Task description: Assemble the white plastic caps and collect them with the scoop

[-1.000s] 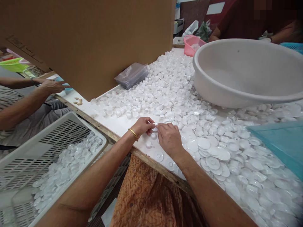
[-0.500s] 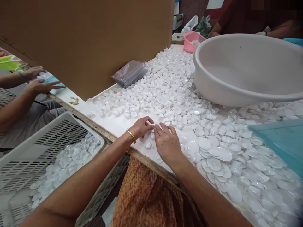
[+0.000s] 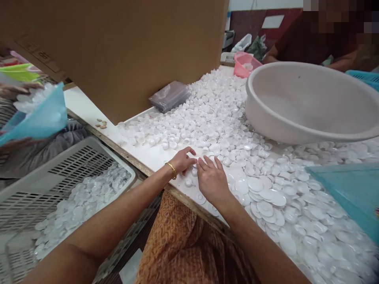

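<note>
White plastic small caps lie loose on the bare table at its near edge, between and just under the two hands. Left hand, gold bangle at the wrist, has its fingers curled narrow, tips on the table; whether they grip a cap cannot be told. Right hand lies palm down, fingers stretched and loosely spread, fingertips touching those of the left.

Beyond the hands, a heap of cup-shaped caps runs to the far end. Flat discs cover the surface to the right. A large basin sits on the heap, far right. A cardboard box stands far left, a grey bag against it. A slotted crate holding more pieces is near left, below the table edge. A teal tray lies near right.
</note>
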{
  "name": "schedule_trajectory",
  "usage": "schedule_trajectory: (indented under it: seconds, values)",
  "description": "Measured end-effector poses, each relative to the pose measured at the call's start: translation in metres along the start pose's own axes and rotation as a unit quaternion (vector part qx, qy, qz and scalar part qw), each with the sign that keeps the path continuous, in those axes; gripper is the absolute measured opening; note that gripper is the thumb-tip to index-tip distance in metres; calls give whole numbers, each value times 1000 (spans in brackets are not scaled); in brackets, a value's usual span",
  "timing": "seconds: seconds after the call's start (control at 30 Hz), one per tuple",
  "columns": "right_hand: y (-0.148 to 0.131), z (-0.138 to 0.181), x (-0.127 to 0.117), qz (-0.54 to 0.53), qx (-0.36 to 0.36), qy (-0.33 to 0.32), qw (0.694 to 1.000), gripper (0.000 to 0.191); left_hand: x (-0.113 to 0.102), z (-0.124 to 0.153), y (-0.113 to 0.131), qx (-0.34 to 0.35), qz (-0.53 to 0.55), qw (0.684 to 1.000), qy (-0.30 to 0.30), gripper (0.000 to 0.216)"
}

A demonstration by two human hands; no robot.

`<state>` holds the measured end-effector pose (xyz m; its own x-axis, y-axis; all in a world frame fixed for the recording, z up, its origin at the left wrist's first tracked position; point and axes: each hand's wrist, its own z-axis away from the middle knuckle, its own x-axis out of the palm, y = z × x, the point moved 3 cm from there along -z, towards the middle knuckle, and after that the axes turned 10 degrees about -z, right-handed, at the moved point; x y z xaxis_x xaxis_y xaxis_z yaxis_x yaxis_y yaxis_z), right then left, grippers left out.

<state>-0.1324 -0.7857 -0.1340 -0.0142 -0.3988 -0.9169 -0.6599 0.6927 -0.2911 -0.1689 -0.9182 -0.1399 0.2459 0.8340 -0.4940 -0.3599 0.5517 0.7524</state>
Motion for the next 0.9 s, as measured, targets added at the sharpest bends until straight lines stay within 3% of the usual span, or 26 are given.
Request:
schedule_trajectory:
  seconds: [0.1,0.2,0.33,0.5,0.67,0.9]
  values:
    - [1,3,0,-12,11,29,999,36,-3,2,-1,26,-69,994,79,9]
    - [-1,1,2,-20,4,34,999,38,-6,3,1,34,-194,967,162,12]
    - [-5,-3,2,-13,-18,27,999,41,-4,3,3,14,-321,935,149,21]
    - [-8,-7,1,6,-34,4,999,47,-5,5,6,66,-439,877,183,35]
    - [-9,-13,0,5,-32,-22,999,49,-3,-1,0,62,-432,890,131,42]
    - [-8,-19,-5,9,-25,-22,999,48,-7,-5,3,44,-407,902,138,48]
